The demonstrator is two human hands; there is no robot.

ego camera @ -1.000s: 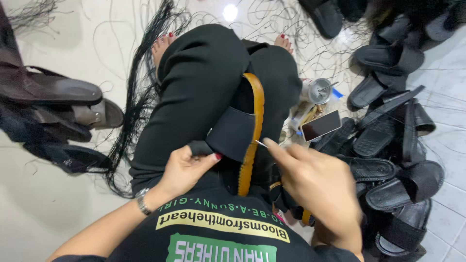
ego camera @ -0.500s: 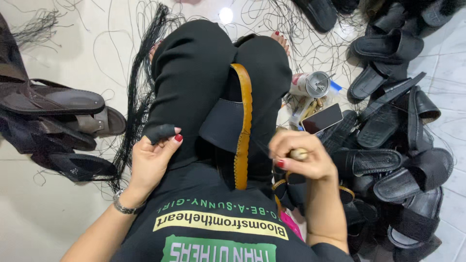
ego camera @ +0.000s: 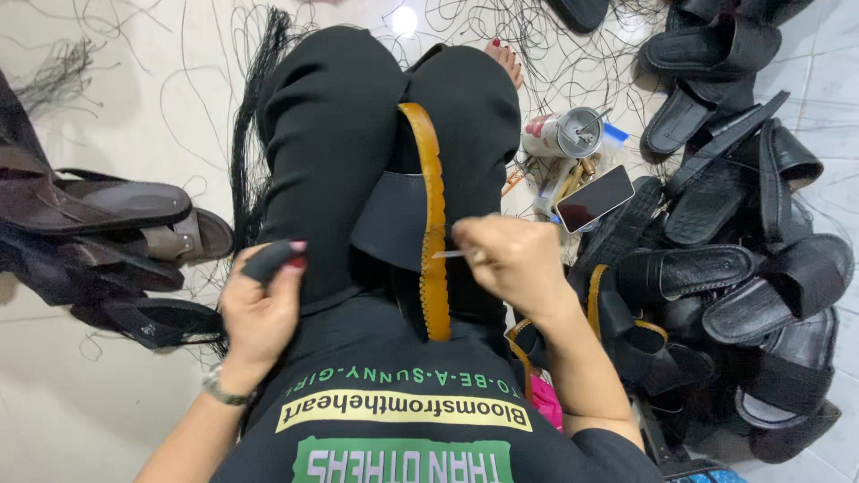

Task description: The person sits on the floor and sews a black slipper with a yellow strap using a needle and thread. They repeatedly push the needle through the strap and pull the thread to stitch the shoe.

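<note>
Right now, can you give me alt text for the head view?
A seated person's right hand pushes a needle into the tan edge of a black sandal on their lap; the left hand pinches a dark pad. Finished sandals lie around.

black sandal strap (ego camera: 394, 219) with tan scalloped edge (ego camera: 436, 259), black trousers (ego camera: 331, 134), red-painted nails, cream floor (ego camera: 89, 420)

Matt black sandal (ego camera: 398, 219), tan leather-look edging (ego camera: 435, 233)

Blk trousers (ego camera: 331, 134), blk printed tee (ego camera: 403, 420), wristwatch (ego camera: 222, 390), red nails.
</note>
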